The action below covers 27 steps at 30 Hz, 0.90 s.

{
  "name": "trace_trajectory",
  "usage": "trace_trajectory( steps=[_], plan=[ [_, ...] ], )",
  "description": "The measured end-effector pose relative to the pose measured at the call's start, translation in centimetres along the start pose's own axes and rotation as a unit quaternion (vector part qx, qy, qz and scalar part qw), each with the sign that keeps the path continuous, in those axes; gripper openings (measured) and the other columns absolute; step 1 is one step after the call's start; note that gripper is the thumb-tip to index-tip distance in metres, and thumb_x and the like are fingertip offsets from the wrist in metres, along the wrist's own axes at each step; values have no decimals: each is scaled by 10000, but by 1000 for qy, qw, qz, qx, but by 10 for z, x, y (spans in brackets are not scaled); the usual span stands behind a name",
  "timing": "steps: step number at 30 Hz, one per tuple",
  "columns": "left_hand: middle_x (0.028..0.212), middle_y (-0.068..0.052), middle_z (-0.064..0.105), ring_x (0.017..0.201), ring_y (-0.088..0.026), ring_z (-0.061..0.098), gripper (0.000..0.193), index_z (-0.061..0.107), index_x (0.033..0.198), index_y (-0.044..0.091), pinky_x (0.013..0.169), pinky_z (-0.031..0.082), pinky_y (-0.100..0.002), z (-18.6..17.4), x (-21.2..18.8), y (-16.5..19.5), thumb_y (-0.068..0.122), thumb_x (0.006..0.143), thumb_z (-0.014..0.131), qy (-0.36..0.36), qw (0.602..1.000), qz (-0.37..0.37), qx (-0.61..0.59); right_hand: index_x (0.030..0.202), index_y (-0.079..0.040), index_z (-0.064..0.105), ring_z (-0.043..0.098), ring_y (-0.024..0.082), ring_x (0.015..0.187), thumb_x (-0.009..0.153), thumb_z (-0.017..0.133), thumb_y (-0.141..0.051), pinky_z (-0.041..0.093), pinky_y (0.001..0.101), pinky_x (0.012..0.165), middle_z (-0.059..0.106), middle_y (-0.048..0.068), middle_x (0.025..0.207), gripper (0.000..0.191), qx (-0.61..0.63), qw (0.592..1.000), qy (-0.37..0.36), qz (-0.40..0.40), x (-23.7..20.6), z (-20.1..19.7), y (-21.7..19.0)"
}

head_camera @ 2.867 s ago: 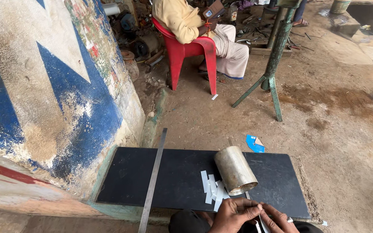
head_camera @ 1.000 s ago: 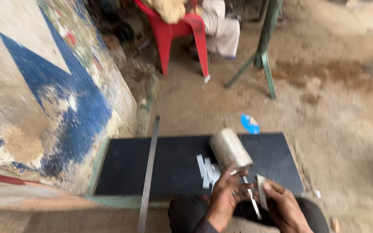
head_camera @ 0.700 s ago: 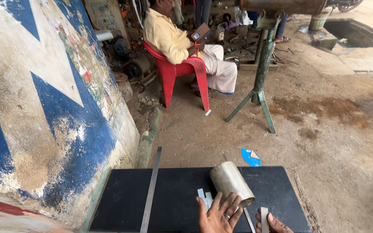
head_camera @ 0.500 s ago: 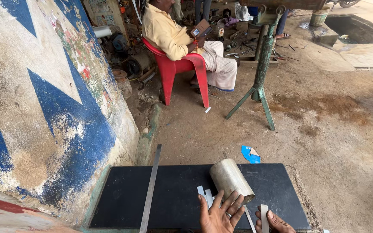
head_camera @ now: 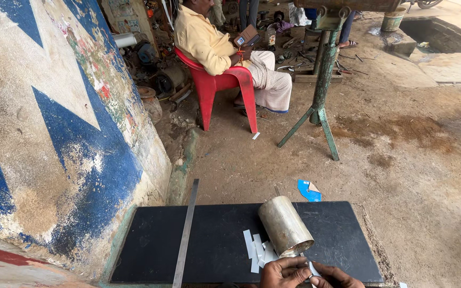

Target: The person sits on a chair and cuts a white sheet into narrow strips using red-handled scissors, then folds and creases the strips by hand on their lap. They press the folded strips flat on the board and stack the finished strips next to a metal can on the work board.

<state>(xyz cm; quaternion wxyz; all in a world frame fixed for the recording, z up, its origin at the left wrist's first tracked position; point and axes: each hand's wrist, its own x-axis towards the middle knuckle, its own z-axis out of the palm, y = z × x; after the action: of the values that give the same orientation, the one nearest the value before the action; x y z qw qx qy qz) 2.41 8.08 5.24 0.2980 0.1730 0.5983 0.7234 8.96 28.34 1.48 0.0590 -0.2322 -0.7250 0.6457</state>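
Fingers curled together at the frame's bottom edge, our left hand (head_camera: 285,272) and right hand (head_camera: 337,277) meet beside the metal cylinder (head_camera: 285,226) lying on the black slab (head_camera: 150,250), thin-walled, likely light and sharp-rimmed, best gripped around its body.

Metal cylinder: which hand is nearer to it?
Left. The left hand sits just below the open end of the metal cylinder, nearly touching it. The right hand is further to the lower right.

workshop | dirt floor (head_camera: 401,154), metal stand (head_camera: 321,80), scrap parts (head_camera: 161,80) (outdoor)
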Motion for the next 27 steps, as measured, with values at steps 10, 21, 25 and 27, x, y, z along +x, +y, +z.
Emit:
trace_trajectory(
  steps=[10, 21, 25, 27],
  plan=[
    [984, -163, 787, 959, -189, 792, 273, 745, 1127, -49, 877, 679, -337, 11, -11, 23, 179, 978, 721, 35, 998, -23, -41, 1019, -138, 864, 798, 211, 1092, 811, 823, -292, 622, 369, 914, 843, 62, 1073, 262, -220, 960, 19, -170, -11, 5, -1],
    [983, -158, 750, 918, -173, 765, 239, 746, 1134, -49, 852, 657, -323, 8, -9, 11, 153, 1015, 701, 0, 998, 3, -57, 1143, -116, 711, 783, 238, 1032, 707, 829, -132, 643, 388, 887, 828, 111, 999, 452, -13, 997, 38, -68, -15, 7, -5],
    [1002, -157, 748, 998, -179, 760, 222, 788, 1113, -69, 924, 643, -338, 11, -13, 12, 126, 1021, 736, 39, 995, 86, 19, 1030, -116, 841, 837, 176, 936, 760, 905, -247, 666, 325, 885, 864, 65, 929, 307, -180, 976, 108, -61, -29, 15, -21],
    [957, -150, 766, 937, -186, 764, 202, 775, 1095, -59, 887, 660, -342, 13, -13, 13, 111, 990, 738, 41, 998, 44, -31, 1011, -124, 858, 848, 150, 896, 796, 909, -271, 673, 300, 878, 868, 58, 916, 265, -212, 967, 143, -10, -34, 19, -27]
  ],
)
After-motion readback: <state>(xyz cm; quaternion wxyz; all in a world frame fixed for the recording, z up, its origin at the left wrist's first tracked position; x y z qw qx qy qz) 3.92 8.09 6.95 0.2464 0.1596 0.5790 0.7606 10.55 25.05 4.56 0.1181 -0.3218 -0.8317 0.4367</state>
